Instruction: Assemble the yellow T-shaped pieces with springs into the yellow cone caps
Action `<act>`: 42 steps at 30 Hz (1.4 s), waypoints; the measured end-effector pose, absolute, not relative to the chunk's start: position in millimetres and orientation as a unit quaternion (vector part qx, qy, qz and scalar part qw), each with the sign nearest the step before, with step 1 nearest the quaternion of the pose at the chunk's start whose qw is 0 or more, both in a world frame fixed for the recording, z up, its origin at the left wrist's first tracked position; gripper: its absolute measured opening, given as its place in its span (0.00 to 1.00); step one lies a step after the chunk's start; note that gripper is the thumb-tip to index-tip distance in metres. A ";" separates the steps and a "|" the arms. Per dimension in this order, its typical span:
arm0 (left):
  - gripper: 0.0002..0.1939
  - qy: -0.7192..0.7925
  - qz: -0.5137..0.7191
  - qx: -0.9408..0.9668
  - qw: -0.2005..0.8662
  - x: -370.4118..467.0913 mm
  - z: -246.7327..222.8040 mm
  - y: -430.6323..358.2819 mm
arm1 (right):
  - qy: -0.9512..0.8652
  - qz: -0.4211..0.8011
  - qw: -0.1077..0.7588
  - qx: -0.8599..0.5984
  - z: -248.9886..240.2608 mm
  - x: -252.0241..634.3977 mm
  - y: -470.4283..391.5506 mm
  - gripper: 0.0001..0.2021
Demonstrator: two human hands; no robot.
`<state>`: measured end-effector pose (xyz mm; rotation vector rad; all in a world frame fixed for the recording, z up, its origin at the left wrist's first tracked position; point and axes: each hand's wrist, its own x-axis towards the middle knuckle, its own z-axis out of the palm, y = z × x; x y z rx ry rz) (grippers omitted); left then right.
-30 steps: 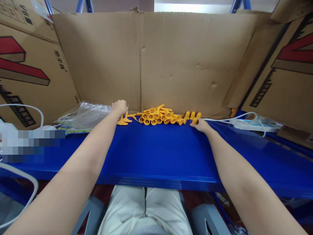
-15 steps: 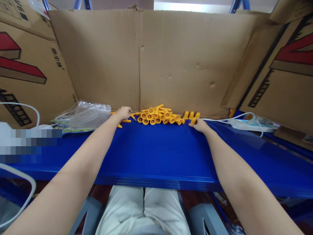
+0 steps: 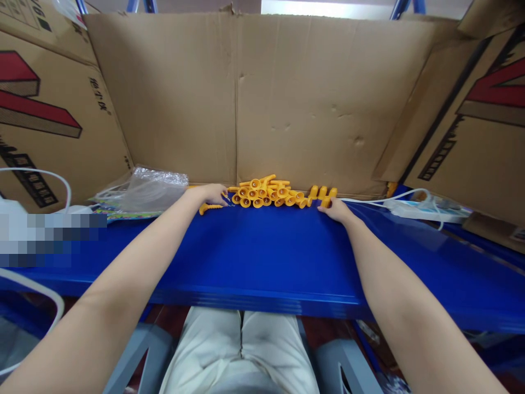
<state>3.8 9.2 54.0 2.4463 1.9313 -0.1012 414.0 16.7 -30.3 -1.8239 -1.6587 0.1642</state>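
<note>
My left hand reaches over the left end of a pile of yellow, trumpet-shaped plastic pieces, its fingers apart and extended toward them. Just in front of it, a yellow piece with a ridged stem lies on the blue surface. Small dark and silvery bits by its fingertips are too small to name. On the pile's right, several rounded yellow pieces stand in a row. My right hand has its thumb and fingers around a yellow plastic piece at that end; the fingers are partly hidden.
A large cardboard sheet stands behind the blue shelf, with printed cartons at both sides. Clear plastic bags lie left. White cables and a white power strip lie right.
My left hand has shifted right, toward the pile, with its fingers stretching out; the ridged yellow piece in front of it shows more fully. My right hand stays in place.
</note>
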 end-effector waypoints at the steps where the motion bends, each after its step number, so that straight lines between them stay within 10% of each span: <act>1: 0.32 0.634 -0.049 0.772 0.004 0.9 55.8 3.7 | -0.630 0.062 0.321 -0.704 -30.0 413.6 16.5 0.09; 16: 0.12 0.696 0.088 0.712 0.023 -34.7 11.7 -11.7 | -0.599 0.004 0.179 -0.780 -14.1 394.4 7.7 0.14; 27: 0.14 0.575 0.357 0.736 -0.034 -9.3 14.0 -23.4 | -0.633 -0.062 0.339 -0.693 36.5 351.7 -9.0 0.16; 42: 0.17 0.512 0.324 0.795 -0.008 10.4 7.6 -29.1 | -0.850 -0.077 0.231 -0.468 29.7 272.1 -33.6 0.15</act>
